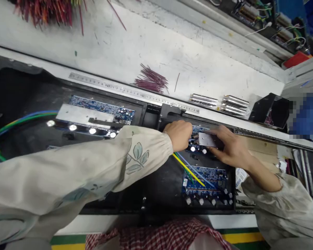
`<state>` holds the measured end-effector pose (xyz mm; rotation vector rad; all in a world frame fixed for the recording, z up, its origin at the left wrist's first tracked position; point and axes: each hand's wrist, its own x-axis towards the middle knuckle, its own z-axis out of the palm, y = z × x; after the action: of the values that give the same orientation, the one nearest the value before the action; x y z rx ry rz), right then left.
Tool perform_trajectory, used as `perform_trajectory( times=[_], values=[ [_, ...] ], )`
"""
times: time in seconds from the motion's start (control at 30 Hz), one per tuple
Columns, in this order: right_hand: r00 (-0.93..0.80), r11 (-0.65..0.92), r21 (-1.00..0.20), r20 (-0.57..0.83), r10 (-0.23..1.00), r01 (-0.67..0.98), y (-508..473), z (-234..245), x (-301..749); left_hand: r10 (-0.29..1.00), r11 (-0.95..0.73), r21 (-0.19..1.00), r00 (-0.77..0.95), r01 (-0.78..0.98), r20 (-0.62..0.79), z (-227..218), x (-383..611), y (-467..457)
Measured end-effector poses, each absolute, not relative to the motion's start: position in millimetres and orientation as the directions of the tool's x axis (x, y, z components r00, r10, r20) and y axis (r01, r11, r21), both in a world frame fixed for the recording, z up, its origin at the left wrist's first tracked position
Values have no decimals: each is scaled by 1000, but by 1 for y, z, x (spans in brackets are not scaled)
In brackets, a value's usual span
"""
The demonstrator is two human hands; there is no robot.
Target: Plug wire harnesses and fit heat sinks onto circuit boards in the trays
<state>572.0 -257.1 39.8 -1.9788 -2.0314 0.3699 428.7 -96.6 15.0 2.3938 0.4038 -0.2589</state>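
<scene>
My left hand [182, 135] is closed, knuckles up, at the left end of the upper blue circuit board [197, 128] in the black case on the right. What its fingers hold is hidden. Green, yellow and blue wires [189, 167] run out from below this hand across a lower circuit board [203, 175]. My right hand [228, 144] grips the right end of a flat silver metal plate [207, 140], thumb on the near side and fingers on the far side. The plate lies over the upper board; whether it touches the board cannot be seen.
Another black case to the left holds a board with a silver plate [80, 114]. A ruler strip [130, 91] runs along the bench. Behind it lie thin dark red wires [151, 80], stacked metal bars [234, 105] and a black bin [270, 110]. A larger wire bundle [47, 12] sits far left.
</scene>
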Motion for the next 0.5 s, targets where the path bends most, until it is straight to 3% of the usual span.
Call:
perform_trajectory(
  times=[0.5],
  values=[
    [59, -23, -366, 87, 995, 930, -267, 35, 568, 217, -694, 635, 939, 339, -265, 15, 428, -95]
  ],
)
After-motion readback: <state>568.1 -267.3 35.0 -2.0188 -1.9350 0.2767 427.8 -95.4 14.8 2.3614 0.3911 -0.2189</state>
